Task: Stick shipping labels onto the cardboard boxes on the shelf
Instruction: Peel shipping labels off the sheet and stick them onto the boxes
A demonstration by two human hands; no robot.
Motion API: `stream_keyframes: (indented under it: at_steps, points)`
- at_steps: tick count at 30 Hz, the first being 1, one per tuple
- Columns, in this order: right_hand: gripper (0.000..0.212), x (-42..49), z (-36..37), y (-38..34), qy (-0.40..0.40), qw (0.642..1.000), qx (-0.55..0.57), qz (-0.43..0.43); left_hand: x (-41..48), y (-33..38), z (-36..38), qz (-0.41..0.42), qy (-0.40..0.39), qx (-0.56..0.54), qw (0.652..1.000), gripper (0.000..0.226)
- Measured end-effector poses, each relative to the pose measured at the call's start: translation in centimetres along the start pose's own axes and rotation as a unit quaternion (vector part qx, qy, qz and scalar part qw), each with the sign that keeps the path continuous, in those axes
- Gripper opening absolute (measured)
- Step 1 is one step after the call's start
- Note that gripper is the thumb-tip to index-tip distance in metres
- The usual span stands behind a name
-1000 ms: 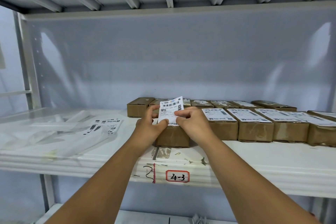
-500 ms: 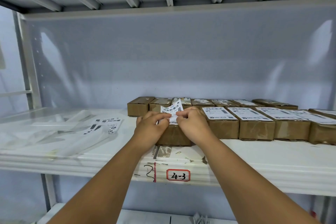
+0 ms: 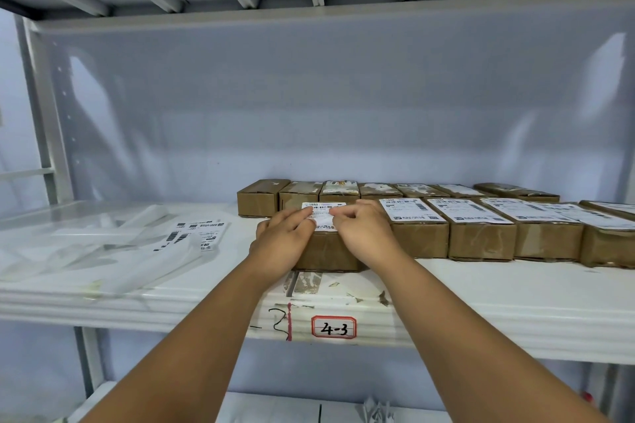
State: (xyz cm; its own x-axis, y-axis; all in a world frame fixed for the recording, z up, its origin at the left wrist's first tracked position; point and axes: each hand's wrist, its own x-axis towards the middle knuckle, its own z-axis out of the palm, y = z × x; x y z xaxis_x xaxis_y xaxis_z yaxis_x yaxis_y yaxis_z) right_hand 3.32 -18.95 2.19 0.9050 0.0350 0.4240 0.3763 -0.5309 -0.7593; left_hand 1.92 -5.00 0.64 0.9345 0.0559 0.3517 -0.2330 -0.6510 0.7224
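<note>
A white shipping label (image 3: 323, 214) lies flat on top of the front-left cardboard box (image 3: 326, 252) on the shelf (image 3: 481, 295). My left hand (image 3: 285, 239) presses on the label's left part with fairly straight fingers. My right hand (image 3: 364, 230) has curled fingers, their tips pinching the label's right side; its thumb is hidden. Both hands cover most of the box top.
To the right stands a row of labelled boxes (image 3: 481, 237). Behind them runs a back row of brown boxes (image 3: 261, 197). Loose labels (image 3: 199, 233) and clear backing strips (image 3: 86, 247) lie on the shelf's left. A "4-3" tag (image 3: 333, 327) marks the shelf edge.
The label, held upright between both hands a second ago, has been lowered flat onto the box top. My left fingers have straightened onto it.
</note>
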Motion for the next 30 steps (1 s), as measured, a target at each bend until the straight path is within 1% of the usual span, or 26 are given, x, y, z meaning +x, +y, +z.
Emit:
stream_keyframes:
  at_steps: [3, 6, 9, 13, 15, 17, 20, 22, 25, 30]
  points:
    - [0.032, 0.2, 0.1, 0.1, -0.018, 1.0, 0.018, 0.001, -0.1, 0.2, -0.2, -0.003, 0.009, -0.04, 0.999, 0.041]
    - [0.041, 0.2, -0.1, 0.0, -0.034, 0.997, 0.067, 0.024, -0.3, 0.3, -0.3, 0.002, 0.027, -0.06, 0.998, 0.038]
    - [0.044, 0.3, -0.3, 0.0, -0.008, 0.993, 0.112, 0.036, -0.4, 0.3, -0.4, 0.007, 0.046, -0.057, 0.997, 0.037]
    - [0.041, 0.3, 0.0, 0.1, 0.01, 0.992, 0.119, 0.036, -0.4, 0.1, -0.3, 0.056, 0.066, -0.021, 0.996, 0.035]
    - [0.041, 0.4, -0.1, 0.1, 0.018, 0.992, 0.12, 0.036, -0.5, 0.0, -0.2, 0.084, 0.064, -0.027, 0.994, 0.034]
    - [0.037, 0.7, -0.1, 0.2, 0.027, 0.99, 0.137, 0.036, -0.6, 0.0, -0.2, 0.095, 0.05, -0.053, 0.993, 0.033]
    - [0.036, 0.8, -0.1, 0.3, 0.033, 0.984, 0.171, 0.031, -0.7, 0.2, -0.3, 0.086, 0.033, -0.061, 0.994, 0.034]
    - [0.044, 0.8, 0.0, 0.3, 0.034, 0.978, 0.205, 0.01, -0.7, 0.3, -0.3, 0.083, 0.024, -0.058, 0.995, 0.035]
    - [0.048, 0.7, -0.1, 0.1, 0.033, 0.977, 0.208, -0.028, -0.8, 0.3, -0.2, 0.087, 0.014, -0.054, 0.995, 0.038]
    - [0.047, 0.5, -0.2, 0.0, 0.005, 0.978, 0.209, -0.016, -1.2, 0.3, -0.1, 0.116, 0.02, 0.007, 0.993, 0.052]
